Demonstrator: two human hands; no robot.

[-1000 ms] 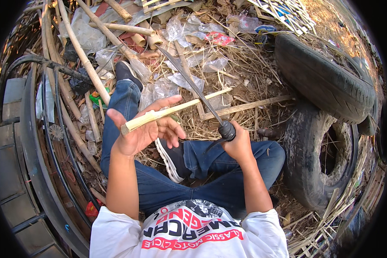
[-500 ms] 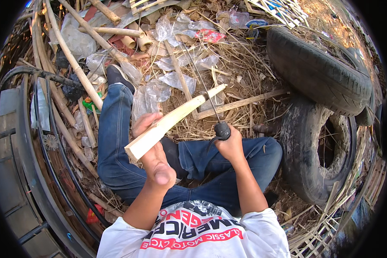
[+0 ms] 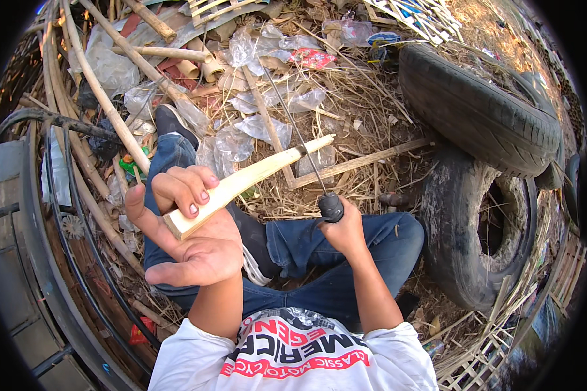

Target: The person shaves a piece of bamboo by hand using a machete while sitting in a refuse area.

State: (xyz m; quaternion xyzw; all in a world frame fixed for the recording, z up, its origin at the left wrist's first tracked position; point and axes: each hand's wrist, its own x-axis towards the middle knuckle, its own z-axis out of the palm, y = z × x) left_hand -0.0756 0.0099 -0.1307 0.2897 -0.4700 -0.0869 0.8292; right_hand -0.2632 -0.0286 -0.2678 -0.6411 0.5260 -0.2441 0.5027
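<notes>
A pale, tapering piece of wood (image 3: 238, 187) lies aslant across my left hand (image 3: 199, 234). The palm is turned up; some fingers curl over the wood's thick end, while the thumb and one finger stick out. My right hand (image 3: 347, 229) is wrapped round the black handle (image 3: 331, 207) of a long, thin metal tool (image 3: 298, 133), which points away from me; I cannot tell whether it is a rod or a blade seen edge-on. Its shaft crosses the wood near the narrow end, beside a dark mark; whether they touch is unclear.
Two worn tyres (image 3: 479, 117) rest at the right. At the left stands a black metal frame (image 3: 65, 195) beside bamboo poles (image 3: 101, 85). Plastic bags (image 3: 231, 146), straw and thin wooden strips (image 3: 365, 161) litter the ground ahead. My bent legs (image 3: 365, 244) lie beneath my hands.
My left hand has rolled palm up, and its fingers now curl over the wood from above. The wood's thick end has shifted left. My right hand and its tool have moved little.
</notes>
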